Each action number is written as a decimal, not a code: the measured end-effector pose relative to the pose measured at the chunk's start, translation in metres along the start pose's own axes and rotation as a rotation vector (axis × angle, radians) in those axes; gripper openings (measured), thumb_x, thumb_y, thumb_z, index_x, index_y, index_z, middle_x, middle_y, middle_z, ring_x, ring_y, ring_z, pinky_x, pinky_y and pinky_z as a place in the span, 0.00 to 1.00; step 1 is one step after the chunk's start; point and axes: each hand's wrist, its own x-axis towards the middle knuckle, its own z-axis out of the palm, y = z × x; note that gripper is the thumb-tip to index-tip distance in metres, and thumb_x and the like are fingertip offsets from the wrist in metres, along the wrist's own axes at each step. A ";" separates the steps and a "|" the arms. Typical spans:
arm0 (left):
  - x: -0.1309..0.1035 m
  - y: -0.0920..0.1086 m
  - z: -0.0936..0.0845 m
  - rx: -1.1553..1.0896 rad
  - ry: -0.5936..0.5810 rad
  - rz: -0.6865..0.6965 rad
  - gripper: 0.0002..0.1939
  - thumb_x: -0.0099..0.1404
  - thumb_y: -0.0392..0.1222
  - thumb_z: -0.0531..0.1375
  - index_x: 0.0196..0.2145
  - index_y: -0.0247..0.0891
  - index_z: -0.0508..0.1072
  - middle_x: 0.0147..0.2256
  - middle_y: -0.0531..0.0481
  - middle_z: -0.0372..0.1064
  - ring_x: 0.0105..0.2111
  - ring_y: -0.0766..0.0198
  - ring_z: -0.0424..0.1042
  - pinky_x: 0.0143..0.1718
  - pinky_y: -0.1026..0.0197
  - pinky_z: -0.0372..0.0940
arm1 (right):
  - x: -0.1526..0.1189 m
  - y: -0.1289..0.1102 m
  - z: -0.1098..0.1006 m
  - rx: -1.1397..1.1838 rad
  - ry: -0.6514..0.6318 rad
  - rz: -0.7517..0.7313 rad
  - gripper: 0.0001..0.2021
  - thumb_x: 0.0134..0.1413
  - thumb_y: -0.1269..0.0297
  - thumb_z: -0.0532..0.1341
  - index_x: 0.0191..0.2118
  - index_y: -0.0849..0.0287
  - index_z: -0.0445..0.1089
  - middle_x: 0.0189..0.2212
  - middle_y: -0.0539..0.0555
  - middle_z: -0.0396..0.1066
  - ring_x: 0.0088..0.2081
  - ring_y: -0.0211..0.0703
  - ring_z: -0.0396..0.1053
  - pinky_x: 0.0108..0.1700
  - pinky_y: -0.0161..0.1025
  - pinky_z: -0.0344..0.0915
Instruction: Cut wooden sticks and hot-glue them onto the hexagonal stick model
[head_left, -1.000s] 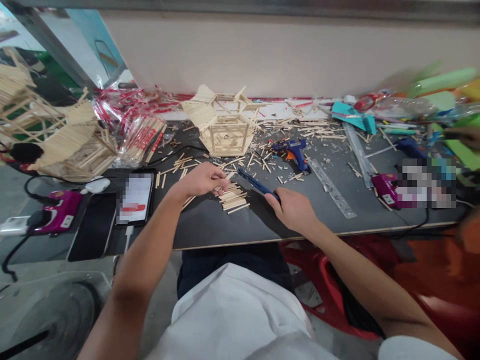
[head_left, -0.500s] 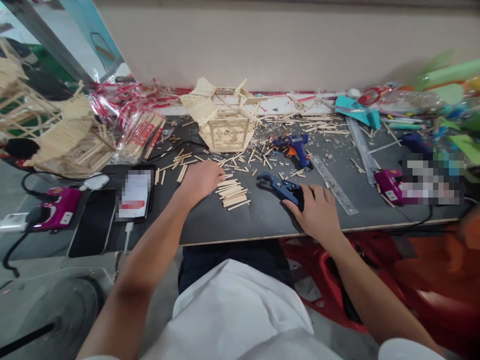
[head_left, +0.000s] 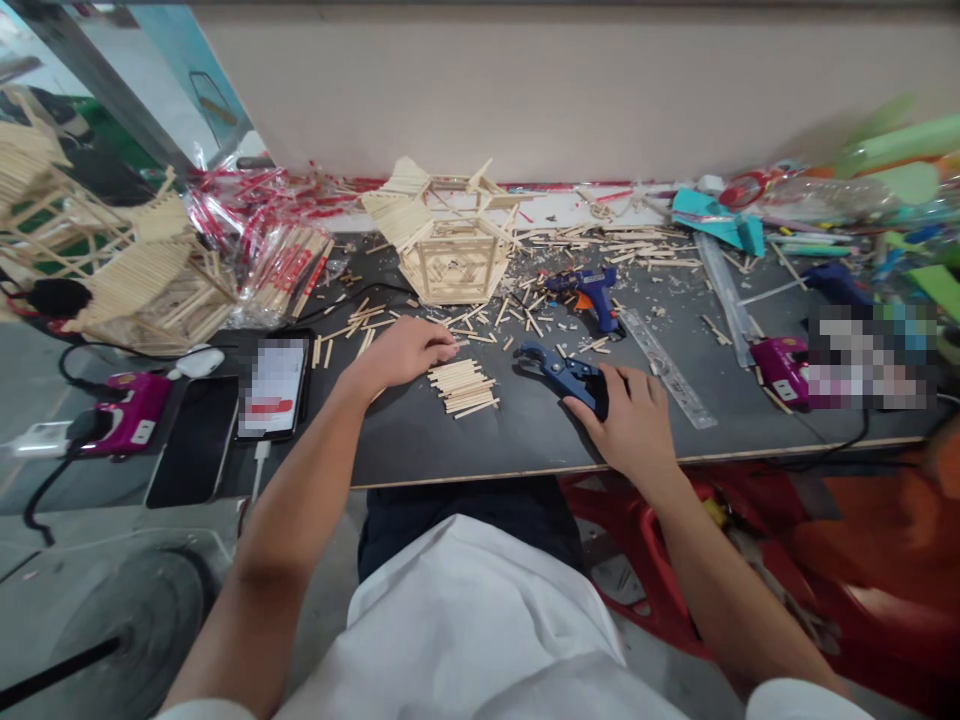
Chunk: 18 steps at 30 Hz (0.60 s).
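On the dark table lies a row of short wooden sticks (head_left: 463, 387). My left hand (head_left: 409, 352) is just above and left of the row, its fingers pressed together; whatever is at the fingertips is too small to make out. My right hand (head_left: 634, 415) is wrapped round the handles of a blue cutting tool (head_left: 564, 375), which rests on the table with its head pointing left. Behind the row stands a wooden stick structure (head_left: 454, 250) with slatted panels. A blue glue gun (head_left: 596, 295) lies behind the cutter.
Loose stick pieces (head_left: 645, 245) are scattered at the back. A clear ruler (head_left: 667, 370) lies right of my right hand. Phones (head_left: 274, 390) and a purple power socket (head_left: 131, 410) are at left, below another stick structure (head_left: 142, 280) and packed sticks (head_left: 281, 270). Another purple socket (head_left: 780, 370) sits at right.
My left hand has shifted slightly right and its fingers have moved over the top of the stick row. My right hand and the cutter have barely moved.
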 end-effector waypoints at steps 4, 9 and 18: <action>-0.005 -0.005 -0.012 0.299 0.031 -0.249 0.17 0.76 0.42 0.52 0.45 0.34 0.81 0.43 0.39 0.81 0.43 0.50 0.79 0.44 0.57 0.67 | 0.000 -0.001 -0.002 0.008 -0.012 0.017 0.38 0.71 0.38 0.49 0.62 0.74 0.69 0.53 0.74 0.71 0.55 0.67 0.66 0.60 0.59 0.64; -0.009 -0.003 -0.012 0.430 -0.091 -0.406 0.20 0.77 0.39 0.48 0.51 0.28 0.78 0.48 0.29 0.79 0.50 0.43 0.79 0.48 0.53 0.69 | -0.002 0.001 -0.005 0.000 -0.051 0.077 0.38 0.71 0.40 0.50 0.66 0.74 0.65 0.57 0.75 0.69 0.59 0.70 0.66 0.63 0.61 0.62; -0.009 -0.009 -0.011 0.412 -0.202 -0.395 0.16 0.73 0.44 0.58 0.47 0.29 0.80 0.49 0.29 0.79 0.51 0.40 0.78 0.47 0.53 0.70 | -0.009 0.011 -0.008 -0.011 -0.078 0.136 0.34 0.71 0.44 0.51 0.66 0.69 0.66 0.67 0.73 0.63 0.66 0.70 0.61 0.66 0.63 0.59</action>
